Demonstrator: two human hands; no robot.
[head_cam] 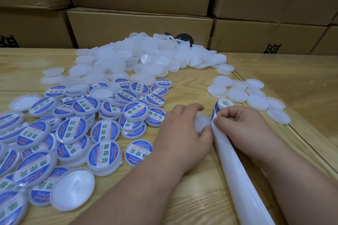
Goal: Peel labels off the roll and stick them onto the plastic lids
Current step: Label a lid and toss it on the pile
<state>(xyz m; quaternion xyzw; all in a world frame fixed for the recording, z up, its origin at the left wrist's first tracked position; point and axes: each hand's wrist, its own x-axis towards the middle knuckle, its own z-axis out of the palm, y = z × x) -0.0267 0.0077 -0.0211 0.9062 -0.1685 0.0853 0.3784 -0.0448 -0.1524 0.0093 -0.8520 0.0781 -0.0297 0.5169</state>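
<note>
I was at the peeling step. My right hand (239,124) sat against the label roll (222,107), its fingers curled in and the thumb and forefinger pinched together on the edge of a label where the blue print met the white backing. The roll stood just beyond that hand, its pale core showing at the top. From the pinch the spent backing strip (236,168) ran back toward me, long and glossy, between my two forearms.

My left hand (184,129) lay just left of the roll, fingers bent loosely around a bare lid (202,121), thumb and fingertips on its rim, holding it flat against the table (192,197). Lid and roll were almost touching, so the label had hardly any way to travel.

Further left of the roll was the heap of labelled lids (76,133), blue and white faces up, a few turned over. Beyond the roll lay the big pile of plain lids (139,62), and to its right a smaller cluster of plain lids (245,95). Cardboard boxes (139,25) stood stacked behind everything.

As I judged it, the label was only started at its edge, not free. The next move called for a slow pull so it came off uncreased, then carrying it left onto the held lid, centring it before pressing down. Many lids were left to do.
</note>
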